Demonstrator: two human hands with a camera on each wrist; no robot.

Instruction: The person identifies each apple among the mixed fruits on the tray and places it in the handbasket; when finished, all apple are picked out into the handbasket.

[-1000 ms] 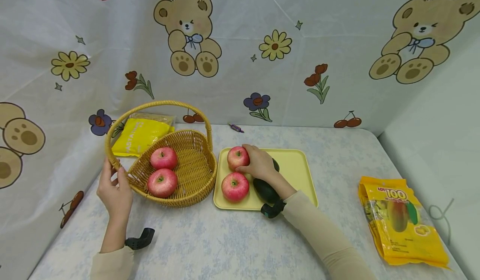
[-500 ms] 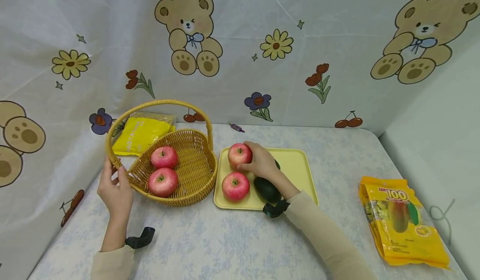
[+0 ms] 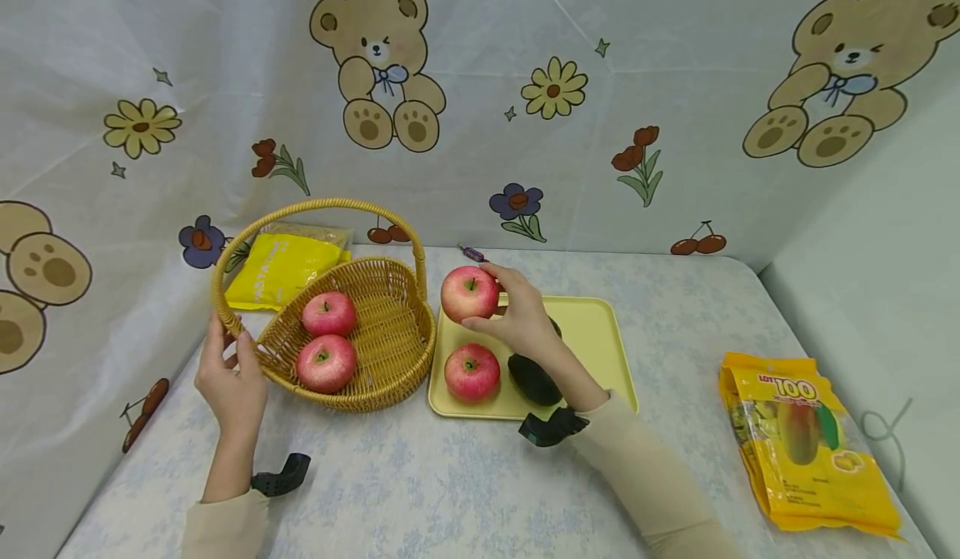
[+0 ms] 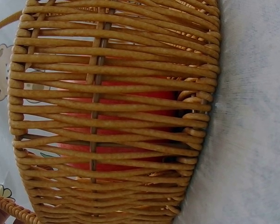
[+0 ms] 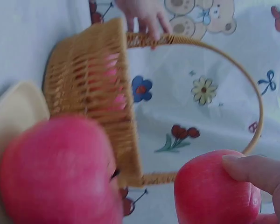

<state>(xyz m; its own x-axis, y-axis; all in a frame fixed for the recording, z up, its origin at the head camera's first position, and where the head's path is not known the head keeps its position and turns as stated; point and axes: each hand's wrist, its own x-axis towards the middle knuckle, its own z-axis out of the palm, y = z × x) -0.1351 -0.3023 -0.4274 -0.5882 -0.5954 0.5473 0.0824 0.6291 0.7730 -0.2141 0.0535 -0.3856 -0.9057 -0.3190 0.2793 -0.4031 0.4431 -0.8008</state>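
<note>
Across the back, a white cloth printed with bears and flowers; before it, a pale blue-mottled table. At left on the table, a wicker basket with a tall arched handle. Just right of it, a shallow pale yellow tray. Farther right, well apart from the tray, a yellow bag marked "100". Behind the basket, partly seen through the arch, a smaller pasta bag.

Next, the left hand: grasping the handle low on its left side, thumb and fingers on either side of it. Then the right hand: pinching a red apple between thumb and fingers.

In the basket, toward its left side, a near apple and a far apple, side by side. On the tray, near its front left corner, another apple. Above the tray's back left corner, outside the basket, the held apple. Also on the tray, partly hidden by the right arm, dark green produce — impossible to tell whether one piece or two.
</note>
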